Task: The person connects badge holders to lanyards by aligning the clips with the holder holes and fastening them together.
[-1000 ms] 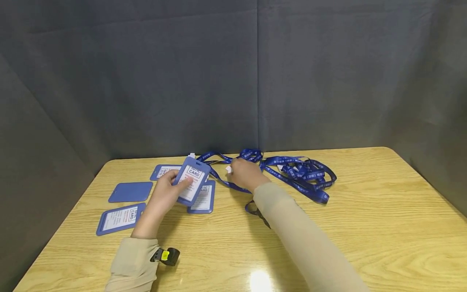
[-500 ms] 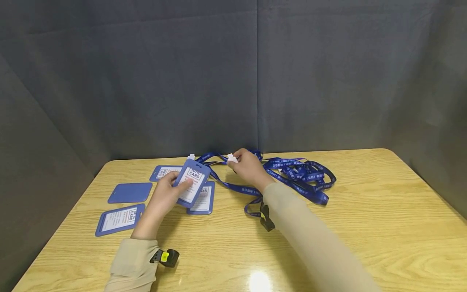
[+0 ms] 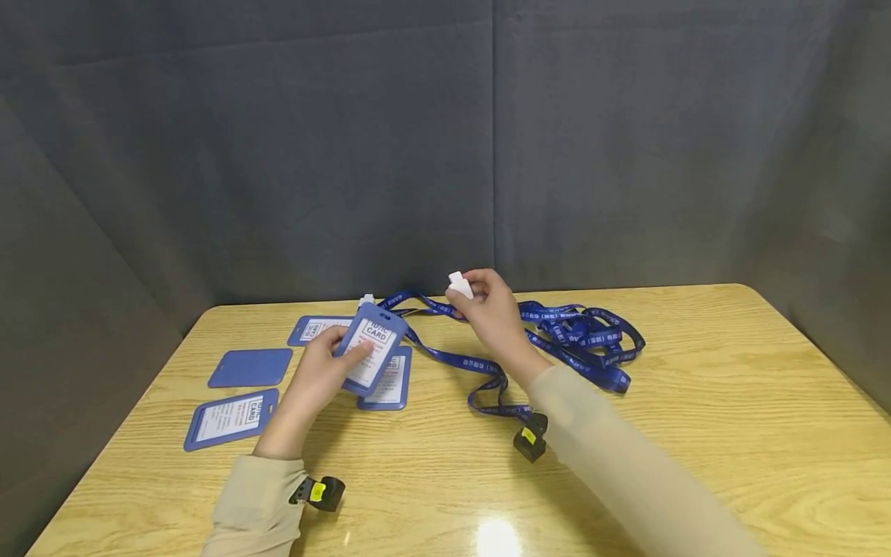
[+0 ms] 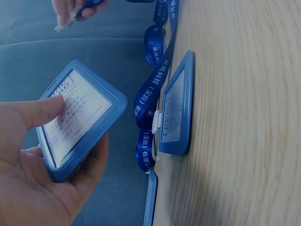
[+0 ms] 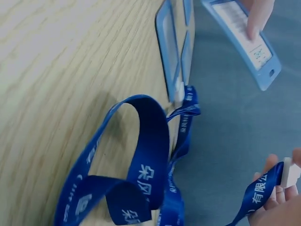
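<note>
My left hand [image 3: 316, 379] grips a blue ID card holder [image 3: 377, 337], its thumb across the printed front and its slotted end pointing up and away. In the right wrist view that slot looks bare. Raised above the table's far side, my right hand [image 3: 500, 319] pinches a white plastic clip [image 3: 460, 288] at the end of a blue printed lanyard [image 5: 260, 192]. A band of lanyard [image 3: 455, 358] trails on the table below. Another card holder [image 3: 391, 384] lies partly behind the held one; in the left wrist view a white clip [image 4: 157, 121] sits against a card holder on the table.
Several more card holders lie at the left, one front-up [image 3: 230, 420], one showing a plain blue face [image 3: 250, 367], one further back [image 3: 306, 330]. A tangled lanyard pile [image 3: 588, 338] lies right of centre. A dark curtain [image 3: 445, 147] stands behind the wooden table [image 3: 418, 480].
My right hand has risen from the lanyards on the table and shifted slightly right, lifting the white clip with its lanyard. The left hand and its card holder have barely moved.
</note>
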Demonstrator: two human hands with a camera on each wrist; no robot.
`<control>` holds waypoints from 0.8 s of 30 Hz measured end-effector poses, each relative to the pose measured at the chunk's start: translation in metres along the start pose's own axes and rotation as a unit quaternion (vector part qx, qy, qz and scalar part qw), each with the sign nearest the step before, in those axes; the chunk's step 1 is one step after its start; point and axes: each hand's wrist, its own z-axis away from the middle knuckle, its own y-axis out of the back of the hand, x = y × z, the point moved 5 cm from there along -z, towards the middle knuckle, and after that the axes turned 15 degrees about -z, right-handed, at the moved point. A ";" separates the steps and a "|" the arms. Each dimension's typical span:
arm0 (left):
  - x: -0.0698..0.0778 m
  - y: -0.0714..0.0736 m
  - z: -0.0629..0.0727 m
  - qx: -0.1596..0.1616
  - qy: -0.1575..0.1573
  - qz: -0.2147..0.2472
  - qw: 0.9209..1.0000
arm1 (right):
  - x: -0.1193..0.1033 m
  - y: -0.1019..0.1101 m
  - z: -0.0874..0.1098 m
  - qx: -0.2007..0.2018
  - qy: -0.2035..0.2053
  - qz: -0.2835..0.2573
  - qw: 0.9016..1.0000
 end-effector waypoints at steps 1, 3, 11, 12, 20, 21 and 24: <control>0.001 0.000 0.000 0.000 -0.002 0.001 1.000 | -0.003 0.001 0.002 -0.002 0.005 -0.006 1.000; 0.002 0.001 0.001 0.000 -0.007 -0.002 1.000 | -0.007 0.004 0.007 -0.006 0.018 -0.023 1.000; 0.004 0.004 0.002 0.000 -0.019 -0.020 1.000 | -0.018 0.022 0.024 0.003 0.048 -0.027 0.998; 0.004 0.004 0.001 0.001 -0.022 -0.024 0.999 | -0.019 0.025 0.026 0.007 0.051 -0.021 0.998; 0.006 0.003 0.002 0.002 -0.033 -0.032 0.999 | -0.020 0.048 0.042 0.003 0.059 -0.005 0.998; 0.006 0.003 0.002 0.001 -0.033 -0.029 0.999 | -0.020 0.050 0.044 0.003 0.061 -0.006 0.998; 0.009 0.002 0.004 0.002 -0.034 -0.025 0.999 | -0.023 0.059 0.049 0.006 0.063 -0.008 0.998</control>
